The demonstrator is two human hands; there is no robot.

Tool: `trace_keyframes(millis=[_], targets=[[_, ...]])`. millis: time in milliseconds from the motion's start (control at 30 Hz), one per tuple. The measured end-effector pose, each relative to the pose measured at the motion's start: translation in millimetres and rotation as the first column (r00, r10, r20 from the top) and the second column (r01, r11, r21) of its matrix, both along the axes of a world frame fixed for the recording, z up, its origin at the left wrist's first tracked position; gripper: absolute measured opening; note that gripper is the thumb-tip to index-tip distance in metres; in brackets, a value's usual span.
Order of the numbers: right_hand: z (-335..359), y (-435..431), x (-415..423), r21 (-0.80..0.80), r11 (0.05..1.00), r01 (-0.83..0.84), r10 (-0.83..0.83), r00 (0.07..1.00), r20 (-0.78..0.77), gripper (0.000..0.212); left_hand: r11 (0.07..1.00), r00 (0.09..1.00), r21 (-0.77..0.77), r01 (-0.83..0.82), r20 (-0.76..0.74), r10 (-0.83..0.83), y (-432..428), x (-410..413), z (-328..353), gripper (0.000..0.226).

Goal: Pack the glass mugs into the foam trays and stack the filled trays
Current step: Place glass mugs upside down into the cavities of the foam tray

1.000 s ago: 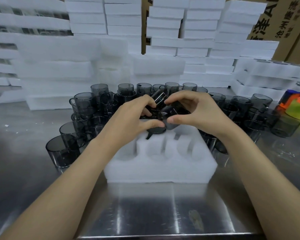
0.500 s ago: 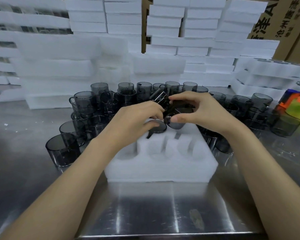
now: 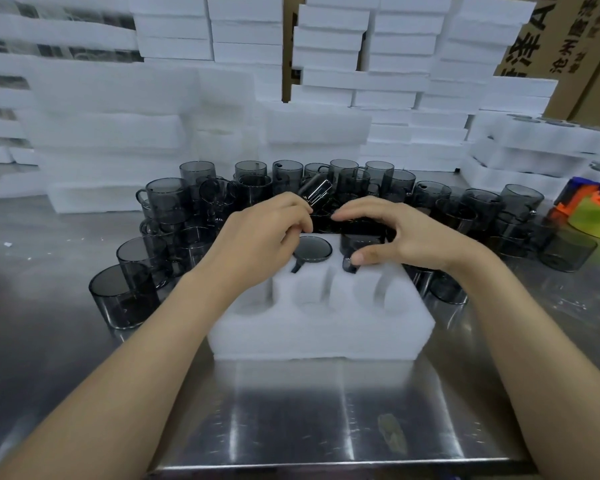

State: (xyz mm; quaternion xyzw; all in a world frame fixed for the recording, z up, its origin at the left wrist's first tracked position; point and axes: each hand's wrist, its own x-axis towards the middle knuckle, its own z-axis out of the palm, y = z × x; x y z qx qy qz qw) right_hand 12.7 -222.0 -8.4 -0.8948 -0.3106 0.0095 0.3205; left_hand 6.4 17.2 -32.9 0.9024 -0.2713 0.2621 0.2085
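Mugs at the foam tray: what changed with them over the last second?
The right grip lowered its mug from above the foam tray into a back pocket, beside the seated mug, and still holds it. The left grip, which had been helping, drew back leftward. The seated mug, the tray and the loose mugs stayed put.

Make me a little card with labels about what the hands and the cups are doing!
Place: metal table
Tray: foam tray in the middle; the front pockets that show are empty
In the tray: packed mug, dark glass, in a back pocket
Right hand: right hand holds a second mug, partly in the next back pocket
Left hand: left hand curled beside the packed mug; its grip is hidden
Waiting: loose mugs crowd round the tray
Behind: foam stacks
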Motion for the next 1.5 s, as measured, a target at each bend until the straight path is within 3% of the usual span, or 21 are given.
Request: trace_keyframes(millis=[67,167,233,333,467,633,700,767,833,933,1000,1100,1200,1333,1433,1500], targets=[[-2,0,-1,-0.023,1.0,0.017,-0.017,1.0,-0.008,0.056,1.0,1.0,0.008,0.0,-0.004,0.0,0,1,0,0.022],[-3,6,-4,0.027,1.0,0.008,-0.006,0.995,-0.095,0.039,1.0,1.0,0.015,0.001,-0.009,-0.001,0,1,0,0.022],[-5,12,-4,0.014,0.998,0.064,-0.064,0.998,-0.02,0.035,1.0,1.0,0.021,-0.004,-0.013,0.005,0,1,-1,0.022],[-11,18,-4,-0.181,0.976,0.119,-0.105,0.991,0.085,0.044,0.999,1.0,0.031,-0.009,-0.02,0.01,-1,1,-1,0.022],[-18,15,-2,-0.45,0.89,0.074,-0.081,0.997,0.003,0.052,0.999,0.999,0.05,-0.006,-0.046,0.009,-1,2,-1,0.022],[-19,20,-6,-0.428,0.897,0.112,-0.104,0.994,0.043,0.058,1.0,0.997,0.027,0.015,-0.077,-0.012,-1,4,-3,0.022],[-14,22,-9,-0.367,0.91,0.193,-0.131,0.973,0.187,0.06,1.0,0.996,0.007,0.022,-0.086,-0.021,0,4,-3,0.023],[-3,17,-10,-0.227,0.895,0.385,-0.249,0.85,0.464,0.044,1.0,0.995,-0.013,0.018,-0.096,-0.02,0,5,-4,0.023],[6,4,-8,-0.04,0.82,0.572,-0.412,0.637,0.651,0.029,1.0,0.995,-0.026,0.017,-0.101,-0.019,1,6,-4,0.024],[13,-18,-6,0.144,0.568,0.81,-0.694,0.378,0.612,0.025,0.999,0.995,-0.031,0.023,-0.101,-0.026,1,7,-4,0.024],[13,-24,-6,0.069,0.436,0.897,-0.766,0.329,0.552,0.036,0.999,0.994,-0.031,0.025,-0.102,-0.028,1,7,-4,0.023],[10,-24,-6,-0.125,0.362,0.924,-0.777,0.374,0.506,0.048,0.999,0.994,-0.028,0.02,-0.107,-0.023,1,7,-4,0.023],[6,-18,-6,-0.18,0.376,0.909,-0.767,0.415,0.489,0.035,1.0,0.995,-0.024,0.018,-0.099,-0.02,1,7,-4,0.023],[12,-14,-10,0.136,0.515,0.846,-0.78,0.397,0.483,0.02,0.999,0.994,-0.033,0.027,-0.105,-0.031,1,7,-3,0.024],[20,-2,-16,0.404,0.755,0.516,-0.652,0.53,0.541,0.011,0.988,0.993,-0.143,0.065,-0.088,-0.078,1,9,-3,0.02],[18,11,-21,0.436,0.851,0.293,-0.519,0.597,0.612,0.009,0.954,0.988,-0.28,0.108,-0.074,-0.134,2,9,-1,0.026]])
